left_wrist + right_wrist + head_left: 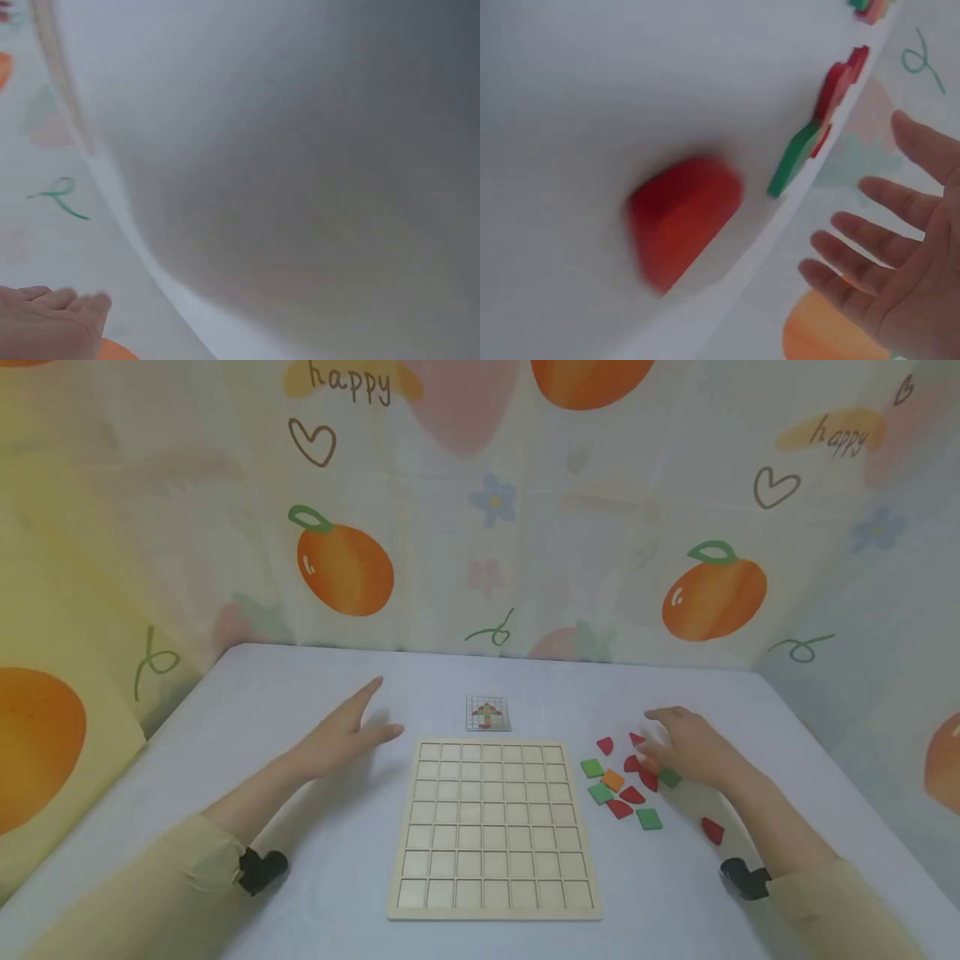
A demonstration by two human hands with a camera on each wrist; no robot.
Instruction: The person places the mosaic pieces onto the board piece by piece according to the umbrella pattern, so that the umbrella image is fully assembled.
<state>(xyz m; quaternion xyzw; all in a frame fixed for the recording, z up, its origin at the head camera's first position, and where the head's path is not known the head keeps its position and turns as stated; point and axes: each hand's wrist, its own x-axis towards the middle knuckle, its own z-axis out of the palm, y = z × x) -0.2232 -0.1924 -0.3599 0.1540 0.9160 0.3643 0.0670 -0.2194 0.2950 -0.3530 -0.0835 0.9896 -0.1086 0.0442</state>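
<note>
An empty, relaxed right hand (686, 747) is hovering near flat red rounded-wedge tiles (619, 810); an empty, straight-fingered left hand (339, 739) is hanging beside a pale, grid-grooved wooden board (495, 913).

From the head view's lower corners, we reached our left forearm (255, 789) and right forearm (791, 827) forward and inward, well apart. We held our left hand (345, 735) with its fingers stretched forward, thumb (385, 733) spread away. Our right hand (690, 747) angled inward, fingers (874, 238) extended and fanned.
</note>
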